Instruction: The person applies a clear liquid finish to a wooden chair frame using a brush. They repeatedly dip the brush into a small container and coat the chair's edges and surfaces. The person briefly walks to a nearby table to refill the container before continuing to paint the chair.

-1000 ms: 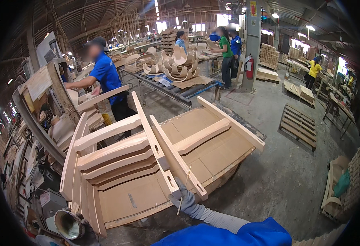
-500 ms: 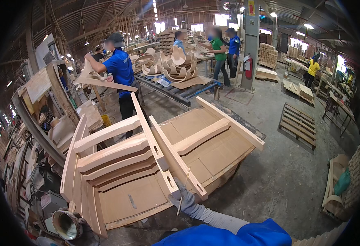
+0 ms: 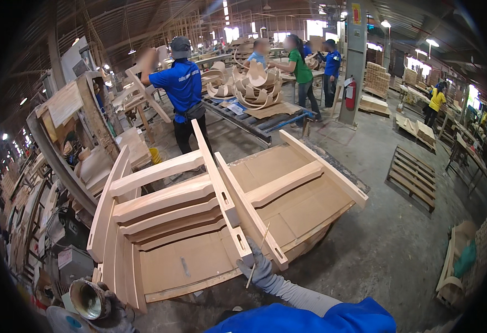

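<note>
My right hand [image 3: 261, 271], in a grey glove, is closed around a thin wooden stick [image 3: 265, 235] at the near end of a ladder-like wooden frame [image 3: 163, 201]. The glove is against or very near the slotted end of that frame's upright; contact is hard to tell. At the lower left, my left hand [image 3: 116, 317], also gloved, grips a stained metal cup [image 3: 86, 299], its fingers partly in shadow. Several slatted frames are stacked on the left. Beside them on the right lies another wooden frame [image 3: 285, 183] with one cross rail showing.
The frames rest on a cardboard-covered table [image 3: 199, 261]. Across it, a person in blue [image 3: 177, 83] handles a wooden assembly. Curved wood parts [image 3: 257, 91] sit on a roller conveyor behind. A pallet [image 3: 412, 177] lies on the floor at right; a fire extinguisher [image 3: 350, 94] hangs on a column.
The view has shifted, so the table and frames appear farther right. The person across has raised the wooden assembly and turned away. My right hand stays by the frame's end with the stick.
</note>
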Demonstrator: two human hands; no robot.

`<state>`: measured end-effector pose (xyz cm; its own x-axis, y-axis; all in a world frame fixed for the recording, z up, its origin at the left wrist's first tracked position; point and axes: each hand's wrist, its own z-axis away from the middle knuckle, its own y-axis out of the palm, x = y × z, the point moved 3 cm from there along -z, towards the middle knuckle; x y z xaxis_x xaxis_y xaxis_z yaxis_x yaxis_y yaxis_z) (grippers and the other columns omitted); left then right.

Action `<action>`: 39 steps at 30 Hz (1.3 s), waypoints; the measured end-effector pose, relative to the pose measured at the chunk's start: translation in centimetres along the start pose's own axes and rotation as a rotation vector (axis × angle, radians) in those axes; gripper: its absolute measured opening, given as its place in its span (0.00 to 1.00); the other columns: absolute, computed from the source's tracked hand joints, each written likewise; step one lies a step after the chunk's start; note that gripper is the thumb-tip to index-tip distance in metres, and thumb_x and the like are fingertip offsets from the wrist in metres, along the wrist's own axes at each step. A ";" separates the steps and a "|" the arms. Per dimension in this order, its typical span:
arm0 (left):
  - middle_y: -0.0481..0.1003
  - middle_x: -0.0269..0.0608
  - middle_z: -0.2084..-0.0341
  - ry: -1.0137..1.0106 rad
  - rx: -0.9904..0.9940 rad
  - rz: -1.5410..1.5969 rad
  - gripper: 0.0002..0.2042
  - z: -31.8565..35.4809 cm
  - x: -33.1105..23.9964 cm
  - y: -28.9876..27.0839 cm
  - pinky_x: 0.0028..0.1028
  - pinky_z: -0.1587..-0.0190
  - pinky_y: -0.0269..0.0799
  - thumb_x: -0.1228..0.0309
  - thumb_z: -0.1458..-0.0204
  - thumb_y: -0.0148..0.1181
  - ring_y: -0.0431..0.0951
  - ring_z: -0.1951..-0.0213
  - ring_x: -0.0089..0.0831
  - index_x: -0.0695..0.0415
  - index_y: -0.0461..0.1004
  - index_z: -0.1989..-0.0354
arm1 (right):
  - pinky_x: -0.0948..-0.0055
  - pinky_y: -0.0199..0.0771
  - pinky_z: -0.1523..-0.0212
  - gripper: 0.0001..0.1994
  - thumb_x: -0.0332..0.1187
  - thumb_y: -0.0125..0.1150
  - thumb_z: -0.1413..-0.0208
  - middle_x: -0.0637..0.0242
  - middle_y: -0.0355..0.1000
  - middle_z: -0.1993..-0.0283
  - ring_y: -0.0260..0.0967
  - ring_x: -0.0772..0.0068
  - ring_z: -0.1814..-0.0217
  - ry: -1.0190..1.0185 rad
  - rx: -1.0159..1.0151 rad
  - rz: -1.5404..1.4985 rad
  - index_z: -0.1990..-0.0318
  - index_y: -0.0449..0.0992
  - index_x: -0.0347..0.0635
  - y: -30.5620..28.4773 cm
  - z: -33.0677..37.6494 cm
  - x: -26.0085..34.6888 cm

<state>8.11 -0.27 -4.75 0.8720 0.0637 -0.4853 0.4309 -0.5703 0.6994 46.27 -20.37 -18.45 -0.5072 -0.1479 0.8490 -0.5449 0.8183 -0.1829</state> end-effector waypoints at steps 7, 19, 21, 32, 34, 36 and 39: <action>0.64 0.48 0.46 -0.045 -0.106 0.090 0.26 0.7 0.2 1.0 0.44 0.51 0.70 0.55 0.46 0.51 0.63 0.45 0.49 0.55 0.60 0.41 | 0.66 0.60 0.42 0.37 0.26 0.64 0.57 0.48 0.58 0.40 0.59 0.57 0.39 -0.221 -0.052 0.016 0.38 0.52 0.36 0.0 -0.3 0.1; 0.65 0.52 0.47 -0.018 -0.220 0.104 0.27 1.6 -0.1 3.5 0.43 0.45 0.65 0.58 0.47 0.51 0.65 0.47 0.49 0.59 0.59 0.41 | 0.67 0.57 0.39 0.38 0.27 0.62 0.55 0.47 0.54 0.36 0.55 0.54 0.35 -0.145 0.001 0.042 0.37 0.48 0.34 0.0 -0.2 -0.3; 0.64 0.53 0.46 0.019 -0.251 0.091 0.27 1.7 -0.2 3.9 0.45 0.42 0.62 0.58 0.47 0.52 0.65 0.47 0.50 0.60 0.59 0.41 | 0.67 0.58 0.39 0.38 0.27 0.62 0.55 0.47 0.54 0.36 0.55 0.53 0.35 -0.154 0.004 0.045 0.36 0.48 0.34 0.0 -0.2 -0.1; 0.64 0.56 0.47 0.095 -0.367 0.094 0.27 2.1 -0.2 3.1 0.49 0.39 0.54 0.59 0.47 0.53 0.64 0.46 0.55 0.63 0.61 0.43 | 0.67 0.58 0.39 0.38 0.27 0.61 0.54 0.48 0.54 0.36 0.56 0.55 0.35 -0.210 -0.014 0.020 0.36 0.48 0.36 0.1 -0.5 0.1; 0.63 0.57 0.46 0.126 -0.479 0.078 0.27 1.9 -0.1 3.3 0.50 0.38 0.54 0.59 0.47 0.53 0.64 0.46 0.56 0.62 0.61 0.43 | 0.67 0.59 0.40 0.38 0.28 0.61 0.54 0.48 0.54 0.36 0.56 0.55 0.36 -0.216 -0.011 0.046 0.36 0.48 0.36 0.0 -0.5 0.2; 0.63 0.57 0.46 0.140 -0.489 0.064 0.27 1.9 -0.3 3.1 0.51 0.38 0.53 0.59 0.47 0.52 0.63 0.45 0.56 0.62 0.60 0.42 | 0.67 0.59 0.40 0.38 0.29 0.61 0.53 0.48 0.54 0.36 0.56 0.55 0.36 -0.181 -0.004 0.021 0.36 0.48 0.36 0.0 -0.5 0.1; 0.63 0.57 0.46 0.148 -0.484 0.088 0.27 1.8 -0.6 2.9 0.51 0.37 0.51 0.60 0.47 0.52 0.62 0.45 0.56 0.62 0.60 0.42 | 0.67 0.59 0.40 0.38 0.30 0.62 0.54 0.48 0.54 0.37 0.57 0.55 0.36 -0.139 0.009 -0.008 0.36 0.49 0.36 0.1 -0.3 -0.2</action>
<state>8.42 -3.45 -3.37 0.9182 0.1679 -0.3588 0.3821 -0.1366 0.9140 46.49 -20.07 -18.47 -0.5898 -0.2304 0.7740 -0.5547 0.8121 -0.1810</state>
